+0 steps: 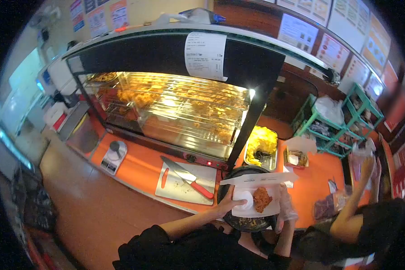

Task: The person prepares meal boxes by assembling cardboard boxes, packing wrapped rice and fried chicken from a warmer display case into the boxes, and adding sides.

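An opened white paper takeaway box [274, 208] is held between my two hands above a round black pan [245, 225], its lid raised at the far side. Inside lie a piece of fried chicken [262, 199] and a round white item [243, 199], whose kind I cannot make out. My left hand [229, 204] is bare and closes on the left side of the box, its thumb by the white item. On the right side, my right hand [287, 210] wears a clear plastic glove and grips the box wall; some of its fingers are hidden.
A lit glass food warmer [180, 108] holds fried chicken. A red-handled knife [184, 174] lies on a cutting board [159, 193], near a scale [114, 155]. Yellow food fills a metal tray [261, 144]. Another open box [299, 153] and green baskets [324, 117] stand right. A co-worker's arm [353, 198] reaches nearby.
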`<action>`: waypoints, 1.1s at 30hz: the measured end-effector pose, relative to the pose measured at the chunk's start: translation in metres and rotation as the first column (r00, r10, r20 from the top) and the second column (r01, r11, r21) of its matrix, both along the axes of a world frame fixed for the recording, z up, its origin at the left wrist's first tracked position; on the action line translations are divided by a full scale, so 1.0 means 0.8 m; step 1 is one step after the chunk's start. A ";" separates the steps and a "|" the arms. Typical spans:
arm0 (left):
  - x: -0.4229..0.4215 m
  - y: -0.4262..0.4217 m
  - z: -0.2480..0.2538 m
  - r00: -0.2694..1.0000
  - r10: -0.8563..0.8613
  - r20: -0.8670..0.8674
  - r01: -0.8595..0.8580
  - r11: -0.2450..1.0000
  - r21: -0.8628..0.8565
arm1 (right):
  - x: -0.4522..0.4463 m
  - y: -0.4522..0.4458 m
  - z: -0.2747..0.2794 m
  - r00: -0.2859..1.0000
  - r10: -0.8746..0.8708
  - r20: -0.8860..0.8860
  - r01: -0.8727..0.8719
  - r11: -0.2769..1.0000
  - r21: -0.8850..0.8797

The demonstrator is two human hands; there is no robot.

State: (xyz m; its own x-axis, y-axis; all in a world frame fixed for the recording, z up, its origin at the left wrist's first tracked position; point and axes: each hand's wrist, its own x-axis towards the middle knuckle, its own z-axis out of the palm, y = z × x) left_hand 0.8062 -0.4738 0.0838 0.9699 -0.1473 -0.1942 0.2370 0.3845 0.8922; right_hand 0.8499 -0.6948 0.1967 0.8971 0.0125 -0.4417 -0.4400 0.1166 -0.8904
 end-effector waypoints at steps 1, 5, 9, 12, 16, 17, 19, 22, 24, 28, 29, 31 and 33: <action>0.004 -0.008 0.003 0.999 0.032 -0.002 -0.032 0.999 -0.001 | 0.007 -0.005 -0.007 1.000 0.004 0.020 -0.004 1.000 -0.019; 0.024 -0.049 -0.004 0.982 0.076 0.173 -0.103 0.983 0.153 | 0.032 -0.031 -0.021 0.990 0.053 0.131 -0.033 0.988 -0.148; 0.039 -0.068 0.071 0.996 -0.037 -0.075 0.015 0.960 -0.279 | 0.057 -0.095 -0.016 0.941 0.098 0.324 0.048 0.909 -0.414; 0.083 -0.025 0.095 0.647 0.528 0.550 -0.756 0.540 0.370 | 0.079 -0.158 -0.015 0.889 0.105 0.447 0.209 0.774 -0.598; 0.100 0.092 0.296 0.027 0.645 0.763 -0.984 0.151 -0.092 | 0.098 -0.231 -0.026 0.854 0.097 0.511 0.353 0.613 -0.707; 0.110 0.107 0.341 -0.082 0.662 0.745 -0.962 0.143 -0.233 | 0.103 -0.241 -0.030 0.854 0.099 0.510 0.365 0.584 -0.725; 0.127 0.149 0.379 -0.091 0.547 0.832 -0.985 0.076 -0.158 | 0.111 -0.253 -0.041 0.855 0.114 0.507 0.376 0.537 -0.755; 0.146 0.185 0.395 -0.048 0.703 0.709 -0.948 0.192 -0.255 | 0.119 -0.259 -0.052 0.857 0.137 0.497 0.376 0.493 -0.785; 0.138 0.172 0.376 -0.093 0.711 0.697 -0.943 0.162 -0.291 | 0.124 -0.259 -0.060 0.862 0.152 0.483 0.367 0.469 -0.803; 0.138 0.139 0.308 -0.295 0.744 0.600 -0.913 -0.035 -0.406 | 0.134 -0.252 -0.074 0.863 0.174 0.475 0.365 0.434 -0.824; 0.138 0.134 0.286 -0.257 0.739 0.623 -0.935 -0.028 -0.352 | 0.137 -0.251 -0.078 0.865 0.175 0.470 0.365 0.423 -0.830; 0.138 0.117 0.246 -0.176 0.744 0.645 -0.960 0.016 -0.280 | 0.142 -0.251 -0.082 0.864 0.184 0.469 0.368 0.405 -0.837; 0.138 0.096 0.228 -0.149 0.750 0.645 -0.962 0.041 -0.270 | 0.148 -0.250 -0.087 0.861 0.192 0.471 0.378 0.379 -0.845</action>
